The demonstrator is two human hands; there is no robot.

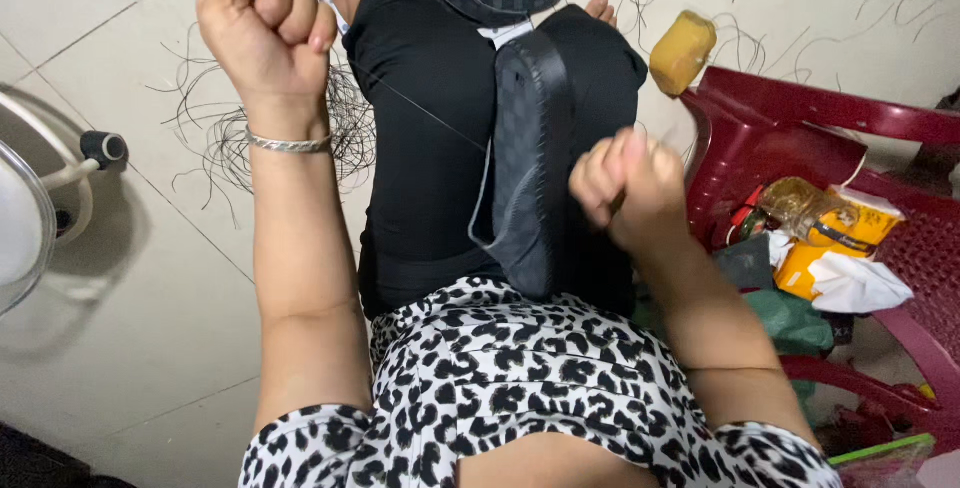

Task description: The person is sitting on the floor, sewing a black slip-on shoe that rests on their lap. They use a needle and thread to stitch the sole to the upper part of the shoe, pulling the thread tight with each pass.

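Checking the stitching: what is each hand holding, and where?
Left hand pulls the thread taut by its far end; right hand is fisted beside the sole, contents hidden.

Matt checkered sandal (527, 163), glossy plastic chair (800, 113)

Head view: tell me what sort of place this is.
Probably a home or small workshop floor used for hand-stitching footwear. The person sits on pale floor tiles, a dark sandal on the lap, loose black threads scattered around, and a red plastic chair holding supplies.

bare tiled floor (130, 278) open at left past loose threads (225, 148), red plastic chair (800, 118) with clutter crowding right
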